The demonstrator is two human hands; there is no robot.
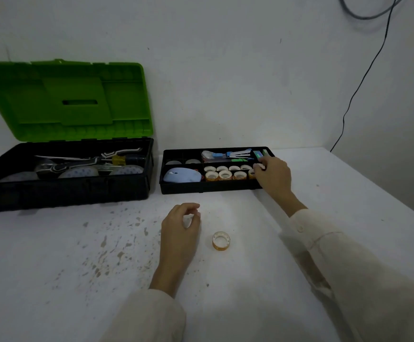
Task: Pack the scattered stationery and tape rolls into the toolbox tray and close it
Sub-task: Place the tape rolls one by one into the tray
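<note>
The black toolbox tray [208, 189] sits on the white table, right of the open toolbox [65, 191] with its green lid [65, 95] raised. Two rows of tape rolls [225, 174] fill the tray's front right compartment. A blue rounded item [182, 175] lies at its front left, and stationery [228, 155] lies in the back compartment. My right hand [274, 177] reaches over the tray's right end and pinches a white tape roll [259, 166] at the end of the rows. My left hand [180, 225] hovers over the table with fingers curled round what looks like a pale tape roll [188, 220]. One loose tape roll [221, 240] lies just right of it.
The toolbox base holds tools and large grey tape rolls [77, 172]. The wall stands directly behind both boxes. A black cable [364, 80] hangs down the wall at the right. The table's right edge [383, 193] runs diagonally past the tray.
</note>
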